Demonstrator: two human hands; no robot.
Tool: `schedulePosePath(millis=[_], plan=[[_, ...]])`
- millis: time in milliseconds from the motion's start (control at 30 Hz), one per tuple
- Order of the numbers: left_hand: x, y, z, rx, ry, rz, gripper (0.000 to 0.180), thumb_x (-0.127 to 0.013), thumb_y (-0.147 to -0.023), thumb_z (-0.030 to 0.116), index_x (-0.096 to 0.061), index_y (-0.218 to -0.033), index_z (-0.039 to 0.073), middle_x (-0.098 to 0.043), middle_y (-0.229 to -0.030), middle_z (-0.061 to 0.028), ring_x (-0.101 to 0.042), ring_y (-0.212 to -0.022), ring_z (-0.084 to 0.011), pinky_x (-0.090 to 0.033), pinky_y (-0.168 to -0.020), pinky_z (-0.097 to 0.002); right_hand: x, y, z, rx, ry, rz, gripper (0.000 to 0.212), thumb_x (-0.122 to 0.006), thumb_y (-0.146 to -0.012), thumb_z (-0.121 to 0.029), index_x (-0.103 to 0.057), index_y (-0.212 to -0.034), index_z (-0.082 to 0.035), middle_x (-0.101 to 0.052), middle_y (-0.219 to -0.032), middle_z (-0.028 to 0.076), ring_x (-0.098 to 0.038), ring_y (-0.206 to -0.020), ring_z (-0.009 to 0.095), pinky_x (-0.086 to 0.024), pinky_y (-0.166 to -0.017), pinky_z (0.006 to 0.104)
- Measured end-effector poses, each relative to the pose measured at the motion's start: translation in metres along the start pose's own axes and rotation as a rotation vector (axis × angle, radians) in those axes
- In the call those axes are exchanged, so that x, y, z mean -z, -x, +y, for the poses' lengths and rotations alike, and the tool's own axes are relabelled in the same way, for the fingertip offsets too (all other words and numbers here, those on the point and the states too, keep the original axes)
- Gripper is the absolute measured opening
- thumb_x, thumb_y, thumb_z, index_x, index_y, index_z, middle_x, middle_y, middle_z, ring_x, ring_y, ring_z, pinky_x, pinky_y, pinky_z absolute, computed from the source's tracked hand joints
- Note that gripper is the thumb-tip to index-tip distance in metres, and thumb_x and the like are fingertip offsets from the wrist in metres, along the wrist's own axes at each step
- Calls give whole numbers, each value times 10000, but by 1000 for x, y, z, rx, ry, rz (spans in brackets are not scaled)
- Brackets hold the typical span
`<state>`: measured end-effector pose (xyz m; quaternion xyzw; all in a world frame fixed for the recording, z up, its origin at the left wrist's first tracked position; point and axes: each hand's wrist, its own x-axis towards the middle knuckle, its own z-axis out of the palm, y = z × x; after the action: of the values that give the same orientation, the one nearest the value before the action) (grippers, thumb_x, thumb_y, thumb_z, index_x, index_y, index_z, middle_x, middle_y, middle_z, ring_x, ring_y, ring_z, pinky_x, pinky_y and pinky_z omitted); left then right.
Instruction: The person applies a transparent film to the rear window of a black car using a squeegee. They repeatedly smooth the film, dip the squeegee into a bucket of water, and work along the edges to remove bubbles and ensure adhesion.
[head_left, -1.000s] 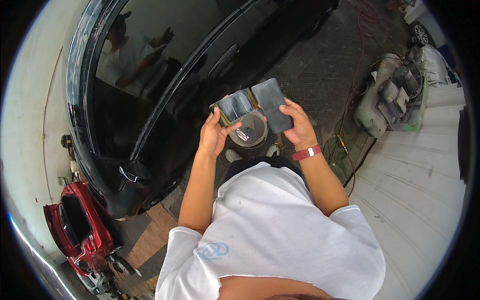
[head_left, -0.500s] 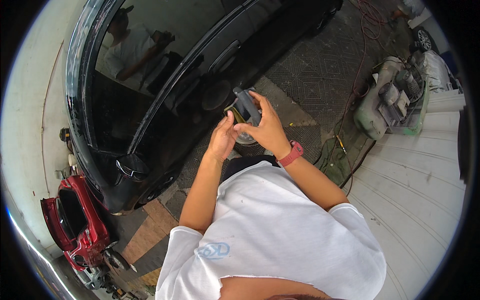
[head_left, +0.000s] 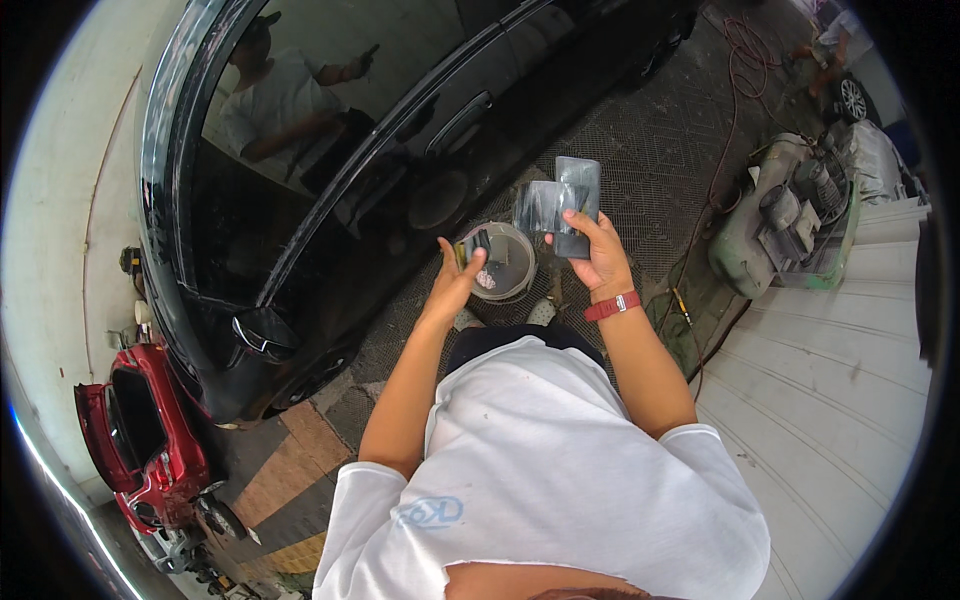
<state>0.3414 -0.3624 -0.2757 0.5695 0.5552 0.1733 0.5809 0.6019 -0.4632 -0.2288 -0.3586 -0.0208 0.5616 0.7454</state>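
Note:
My right hand is closed on a flat grey block that looks like a sanding block, and on a thin grey sheet with whitish streaks lying across it. The thumb presses the two together. Over to the left, my left hand pinches a small dark and yellow-green piece, whose exact kind I cannot make out. Below and between the hands stands a round bucket with liquid and a pale lump inside. My left hand is above its left rim.
A black car stands along the left, its window reflecting a person. A green air compressor is at the right, with a red hose on the floor. A red car sits lower left. Another person is far right.
My hands have come apart from around the grey block. The right moved right with the block and sheet; the left stays at left with the small yellow-green piece. The bucket shows more fully.

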Motion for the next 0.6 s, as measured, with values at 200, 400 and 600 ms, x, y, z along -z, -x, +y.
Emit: schedulePosePath(millis=[200,400,600], plan=[[-11,20,93,-846,-496,48,995,-937,-908,194,-449,-1769,90,-376,-1855,-241,-467,-1655,-415,-396,-1351,-520,-10,2,-1,-57,8,-38,393,-826,-1052,-117,-682,-1388,26,-780,-1244,164,-797,-1067,267,-719,-817,447],[-15,3,105,-1108,-474,71,574,-780,-1027,85,-664,-1589,104,-802,-1397,-207,-751,-1342,-369,-566,-1172,-462,-10,1,1,-109,45,-111,568,-740,-1146,-453,-660,-1458,15,-793,-1237,150,-798,-1015,246,-694,-801,413],[-6,-11,93,-125,228,-172,411,-581,-1182,160,-609,-1575,47,-781,-1275,-135,-756,-1139,-219,-628,-969,-386,-17,14,1,191,370,2,583,-611,-1202,-469,-598,-1606,-49,-737,-1424,129,-735,-1189,249,-608,-1019,397]])
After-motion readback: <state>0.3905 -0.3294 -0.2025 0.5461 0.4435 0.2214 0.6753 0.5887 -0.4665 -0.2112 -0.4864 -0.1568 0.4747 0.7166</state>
